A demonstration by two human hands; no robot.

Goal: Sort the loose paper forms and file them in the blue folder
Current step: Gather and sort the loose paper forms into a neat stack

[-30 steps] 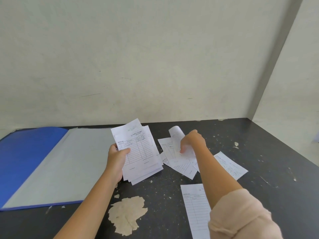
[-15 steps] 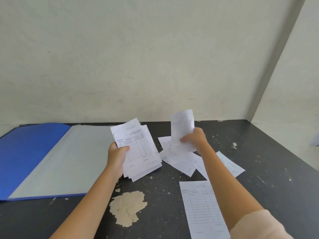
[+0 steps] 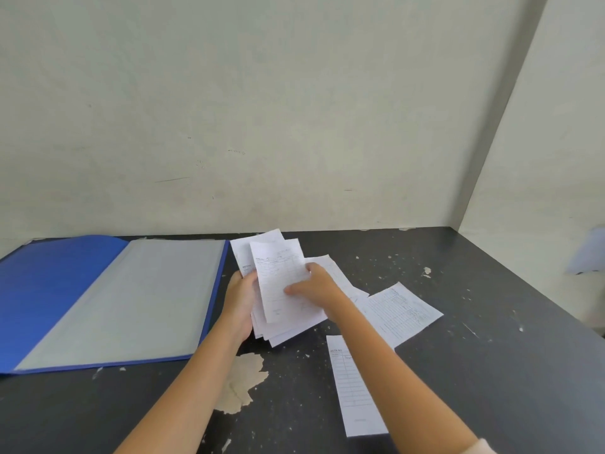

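The blue folder (image 3: 62, 290) lies open on the left of the dark table, its grey inner page (image 3: 137, 299) facing up. My left hand (image 3: 240, 301) grips a stack of white printed forms (image 3: 278, 329) just right of the folder. My right hand (image 3: 316, 288) presses one form (image 3: 278, 280) onto the front of that stack, fingers flat on the sheet. More loose forms lie on the table: one (image 3: 402, 311) to the right, one (image 3: 355, 388) near the front partly under my right forearm, and others (image 3: 334, 268) behind my right hand.
The black tabletop (image 3: 474, 371) is chipped, with a large pale patch (image 3: 244, 378) of missing paint under my left forearm. Walls close off the back and the right side. A blurred white object (image 3: 587, 253) sits at the right edge.
My right hand carried the lifted form left and laid it on the stack in my left hand. The view shifted slightly.
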